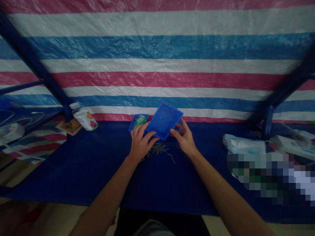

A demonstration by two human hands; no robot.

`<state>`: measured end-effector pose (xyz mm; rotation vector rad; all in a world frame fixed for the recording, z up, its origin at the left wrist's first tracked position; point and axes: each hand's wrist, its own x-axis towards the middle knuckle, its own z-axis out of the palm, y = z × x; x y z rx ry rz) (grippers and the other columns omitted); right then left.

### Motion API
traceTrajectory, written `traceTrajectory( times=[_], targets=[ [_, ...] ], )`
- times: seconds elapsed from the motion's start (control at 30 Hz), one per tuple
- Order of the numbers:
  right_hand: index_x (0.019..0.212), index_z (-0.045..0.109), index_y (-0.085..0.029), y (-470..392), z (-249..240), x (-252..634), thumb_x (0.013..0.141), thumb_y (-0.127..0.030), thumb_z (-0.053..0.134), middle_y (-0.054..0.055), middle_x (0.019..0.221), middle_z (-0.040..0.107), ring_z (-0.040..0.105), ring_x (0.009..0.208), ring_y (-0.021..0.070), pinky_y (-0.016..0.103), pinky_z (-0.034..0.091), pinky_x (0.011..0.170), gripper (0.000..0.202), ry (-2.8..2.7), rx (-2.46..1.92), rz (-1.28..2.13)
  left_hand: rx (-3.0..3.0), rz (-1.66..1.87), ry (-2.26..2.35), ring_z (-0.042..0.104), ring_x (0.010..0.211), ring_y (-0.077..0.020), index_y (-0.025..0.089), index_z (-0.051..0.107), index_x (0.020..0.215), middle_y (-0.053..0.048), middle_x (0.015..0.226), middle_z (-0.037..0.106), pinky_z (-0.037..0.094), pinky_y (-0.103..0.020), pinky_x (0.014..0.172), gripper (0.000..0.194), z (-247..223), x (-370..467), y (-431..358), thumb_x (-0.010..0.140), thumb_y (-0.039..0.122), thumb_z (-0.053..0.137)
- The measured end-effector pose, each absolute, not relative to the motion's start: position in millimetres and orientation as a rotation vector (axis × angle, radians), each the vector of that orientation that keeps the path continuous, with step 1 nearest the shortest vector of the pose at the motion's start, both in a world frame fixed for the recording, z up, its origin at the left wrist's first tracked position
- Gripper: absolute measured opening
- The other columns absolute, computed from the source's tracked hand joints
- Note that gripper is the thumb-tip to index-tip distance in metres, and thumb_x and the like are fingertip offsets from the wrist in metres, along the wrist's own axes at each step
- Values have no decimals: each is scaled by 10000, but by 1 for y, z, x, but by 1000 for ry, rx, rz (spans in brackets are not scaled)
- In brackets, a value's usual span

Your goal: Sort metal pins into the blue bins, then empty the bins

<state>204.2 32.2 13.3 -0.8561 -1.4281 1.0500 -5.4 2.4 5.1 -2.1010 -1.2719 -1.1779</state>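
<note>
A shallow blue plastic tray (165,120) is held tilted above the table between both hands. My left hand (142,141) is closed on its lower left edge. On the right side, my right hand (184,137) grips the tray by its edge with thumb and fingers. Below the tray lies a loose pile of thin metal screws or nails (158,148), partly hidden by my left hand. Just behind that hand stands a smaller blue bin (131,127) with green and clear plastic packets (139,121) in it. Something small and dark shows behind the tray near my right fingers.
The blue tabletop (98,173) reaches to a striped tarp (157,78) at the back. A white-capped bottle (85,117) stands at the far left by a brown flat item (69,126). To the right lie a plastic packet (243,145) and a power strip (292,146).
</note>
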Motion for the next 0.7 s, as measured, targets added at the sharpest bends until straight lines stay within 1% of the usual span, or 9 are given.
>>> traceTrajectory(
  times=[0.1,0.17,0.23,0.3,0.37,0.43,0.5,0.6,0.7],
  targets=[
    [1548,111,-295,33,14,205,854,-457,596,161,1382,530,665,792,171,397,586,765,862,-1422,-874,1034,-2020,-1234,-1319,489,1217,-296,292,709,975,-56,1344,592,365,-478,1001,209,6,-5,4,822,435,709],
    [1514,236,-280,33,15,206,859,-456,583,150,1335,561,635,683,138,366,579,680,762,-1415,-933,966,-1944,-1281,-1350,504,1196,-298,284,717,939,-61,1327,605,369,-478,987,205,7,-4,6,819,450,708],
    [1404,430,-237,30,16,208,874,-419,559,120,1205,629,602,636,130,355,561,644,575,-1466,-1026,794,-1870,-1323,-1404,514,1178,-305,276,722,912,-68,1311,618,371,-485,976,219,9,-4,10,812,471,709],
    [1233,589,-203,25,18,210,892,-349,528,94,1067,675,617,717,165,385,552,728,375,-1642,-1097,537,-1818,-1344,-1488,519,1166,-311,273,726,898,-72,1290,631,370,-497,970,239,11,-4,15,806,492,707],
    [1109,662,-192,19,19,208,903,-264,482,85,1006,695,635,875,208,418,522,860,283,-1906,-1087,324,-1795,-1342,-1568,524,1158,-314,272,728,904,-73,1270,642,371,-504,964,260,13,-3,19,805,511,701],
    [1114,673,-187,12,20,202,899,-187,430,82,1056,701,637,988,214,409,499,930,323,-2128,-1051,288,-1807,-1326,-1620,527,1155,-317,273,730,921,-74,1261,648,373,-505,956,280,14,-2,22,807,526,692],
    [1200,643,-189,7,22,192,901,-165,400,82,1171,681,645,1037,209,389,507,930,386,-2263,-1085,354,-1840,-1304,-1659,531,1149,-320,275,732,935,-76,1253,653,373,-507,951,292,16,-1,26,815,535,679],
    [1288,593,-185,5,23,175,937,-236,386,110,1332,610,645,1089,250,421,519,912,411,-2385,-1221,363,-1887,-1254,-1719,542,1126,-326,278,732,939,-77,1243,662,371,-521,943,292,18,2,30,828,539,661],
    [1317,564,-147,9,22,161,969,-306,353,152,1406,549,628,1120,293,459,508,923,437,-2453,-1280,295,-1909,-1195,-1751,547,1107,-338,278,731,935,-80,1203,684,368,-536,924,292,20,3,34,833,540,653]
  ],
)
